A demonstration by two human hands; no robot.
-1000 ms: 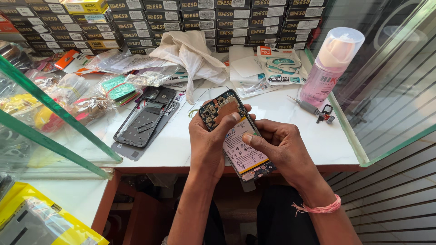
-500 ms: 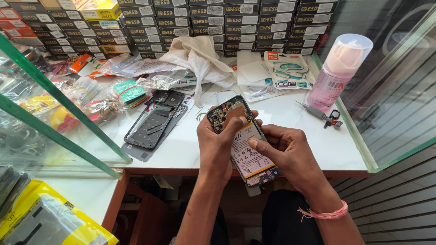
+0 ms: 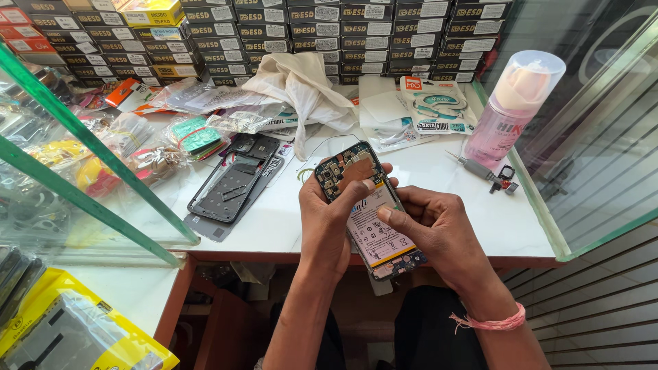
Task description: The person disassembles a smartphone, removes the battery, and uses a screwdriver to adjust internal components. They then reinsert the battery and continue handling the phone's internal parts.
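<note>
Only one view here, looking down from the head camera over a white counter [image 3: 473, 205] hemmed in by glass panels on both sides.

Both hands are on an opened phone [image 3: 369, 209] with its back cover off, held up just above the near edge of the counter, tilted with the top end pointing away. You can see the circuit board at the top, the white-labelled battery in the middle and a small board at the bottom end. The left hand [image 3: 329, 219] wraps the phone's left edge from below, with the thumb laid across the top of the battery, so that hand is closed on it and carrying it. The right hand [image 3: 435, 229] comes in from the right edge, fingers curled along the side and the thumb tip pressing on the battery label, right next to the left thumb. So the phone sits between the two palms, pinched from both sides. There's a pink thread band [image 3: 490, 322] on the right wrist.

On the counter, left of the hands, a dark phone frame [image 3: 229, 185] lies flat on a grey back cover. Behind it are plastic bags of small parts, and a white cloth [image 3: 301, 89] is bunched up further back. To the right stands a pink spray bottle [image 3: 510, 109] with a clear cap, and a small screwdriver [image 3: 476, 169] lies near its base. Stacks of small boxes [image 3: 329, 27] line the back.
</note>
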